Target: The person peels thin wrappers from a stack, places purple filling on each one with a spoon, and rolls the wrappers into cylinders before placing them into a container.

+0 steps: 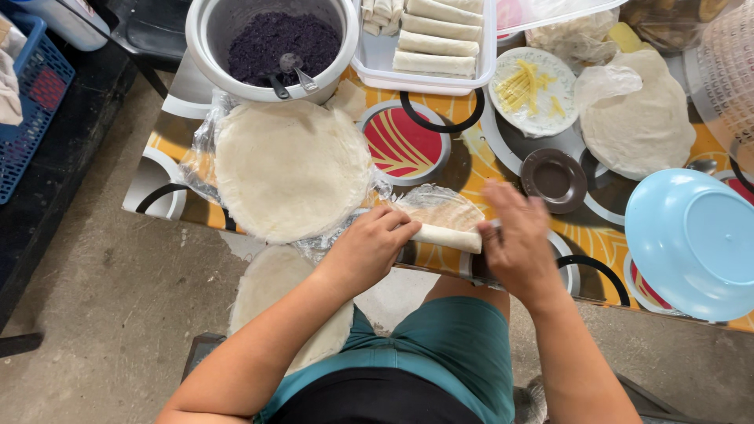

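Landmark: half-rolled wrapper roll (446, 235), at table (503, 169) near edge, on a thin wrapper sheet (444, 210).
L hand (371, 245): I see fingers curled, pressing roll's left end; closed on it.
R hand (514, 239): fingers spread, on roll's right end; blurred, grip I can't tell.
Wrapper stack (290, 169): just left of roll, on plastic.
Brown saucer (554, 179): right & beyond roll.
Purple filling pot (271, 43): far beyond, w/ spoon (297, 71).
Finished rolls tray (428, 39): far beyond roll.
Blue bowl (691, 243): well right of roll.
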